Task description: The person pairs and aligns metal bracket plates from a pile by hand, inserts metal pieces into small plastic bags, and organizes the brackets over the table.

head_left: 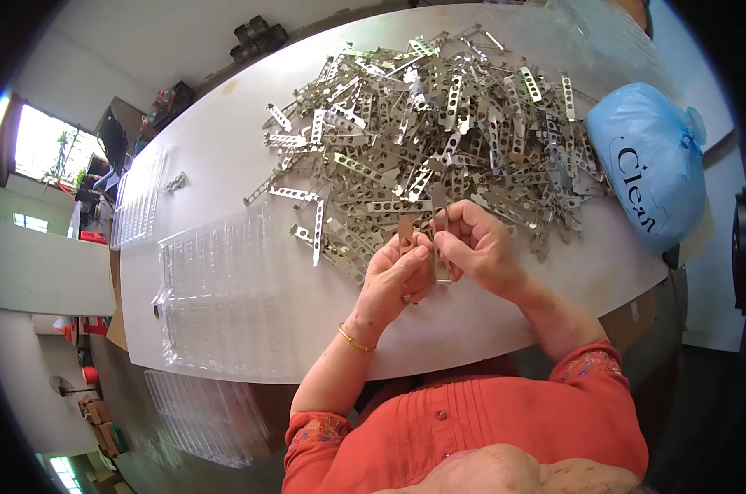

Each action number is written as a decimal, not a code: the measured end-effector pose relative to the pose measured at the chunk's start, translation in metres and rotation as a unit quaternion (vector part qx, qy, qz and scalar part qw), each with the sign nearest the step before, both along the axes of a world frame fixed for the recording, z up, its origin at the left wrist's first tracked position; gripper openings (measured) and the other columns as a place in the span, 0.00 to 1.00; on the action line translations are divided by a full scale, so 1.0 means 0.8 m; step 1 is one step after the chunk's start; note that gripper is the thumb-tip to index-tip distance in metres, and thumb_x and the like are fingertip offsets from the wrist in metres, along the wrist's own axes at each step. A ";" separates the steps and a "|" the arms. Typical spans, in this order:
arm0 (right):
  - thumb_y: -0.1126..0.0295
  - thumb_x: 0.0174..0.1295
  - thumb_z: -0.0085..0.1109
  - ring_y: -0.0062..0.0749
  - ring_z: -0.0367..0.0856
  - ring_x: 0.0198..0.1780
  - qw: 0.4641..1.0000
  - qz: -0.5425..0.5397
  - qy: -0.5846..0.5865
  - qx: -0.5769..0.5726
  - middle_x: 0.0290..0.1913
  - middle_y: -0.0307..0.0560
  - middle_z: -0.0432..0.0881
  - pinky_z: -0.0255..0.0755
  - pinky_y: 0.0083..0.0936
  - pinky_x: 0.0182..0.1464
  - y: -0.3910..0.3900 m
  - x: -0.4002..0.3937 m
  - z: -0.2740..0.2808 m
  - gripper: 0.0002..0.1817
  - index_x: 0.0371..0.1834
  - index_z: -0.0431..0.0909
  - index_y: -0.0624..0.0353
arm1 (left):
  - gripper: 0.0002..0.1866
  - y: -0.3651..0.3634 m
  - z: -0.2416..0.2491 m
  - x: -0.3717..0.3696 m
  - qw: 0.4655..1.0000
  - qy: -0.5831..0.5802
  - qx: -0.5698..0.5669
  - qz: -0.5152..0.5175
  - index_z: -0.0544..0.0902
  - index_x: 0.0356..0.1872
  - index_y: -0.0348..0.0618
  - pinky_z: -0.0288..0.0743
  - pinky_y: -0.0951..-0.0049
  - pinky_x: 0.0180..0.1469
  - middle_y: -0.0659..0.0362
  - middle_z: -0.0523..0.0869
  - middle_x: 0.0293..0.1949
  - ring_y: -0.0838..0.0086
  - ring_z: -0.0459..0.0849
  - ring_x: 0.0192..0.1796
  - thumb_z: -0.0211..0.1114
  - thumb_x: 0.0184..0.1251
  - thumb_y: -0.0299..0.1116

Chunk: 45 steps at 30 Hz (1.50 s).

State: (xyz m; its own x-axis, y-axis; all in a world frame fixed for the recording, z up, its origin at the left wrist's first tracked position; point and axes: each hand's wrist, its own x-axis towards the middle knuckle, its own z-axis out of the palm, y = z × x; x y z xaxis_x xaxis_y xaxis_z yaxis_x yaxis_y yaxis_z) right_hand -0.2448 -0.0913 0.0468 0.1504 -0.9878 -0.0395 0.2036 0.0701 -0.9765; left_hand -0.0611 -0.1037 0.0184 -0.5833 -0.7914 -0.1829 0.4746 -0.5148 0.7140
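Observation:
My left hand [396,267], with a bangle at its wrist, is closed around a small perforated metal bracket [406,234] whose flat end sticks up past the fingers. Close beside it, my right hand [477,247] pinches another metal bracket [439,202] between thumb and fingers. The brackets' lower parts show between the two hands, partly covered by the fingers. Just beyond both hands spreads a large heap of similar perforated metal brackets [463,123], lying loose in all directions.
The pale table [224,99] carries a clear plastic compartment tray [216,288] at left and another clear tray [139,200] farther off. A blue bag marked "Clean" [649,169] stands at right. More clear trays [204,416] are below the table's left front edge.

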 end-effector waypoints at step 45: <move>0.74 0.69 0.59 0.14 0.78 0.24 0.996 0.035 0.048 0.066 0.29 0.36 0.81 0.76 0.17 0.21 0.002 0.005 -0.007 0.11 0.50 0.71 0.64 | 0.10 0.001 -0.003 0.014 0.995 0.092 -0.004 0.024 0.68 0.53 0.46 0.62 0.77 0.18 0.53 0.78 0.37 0.81 0.61 0.16 0.42 0.84 0.38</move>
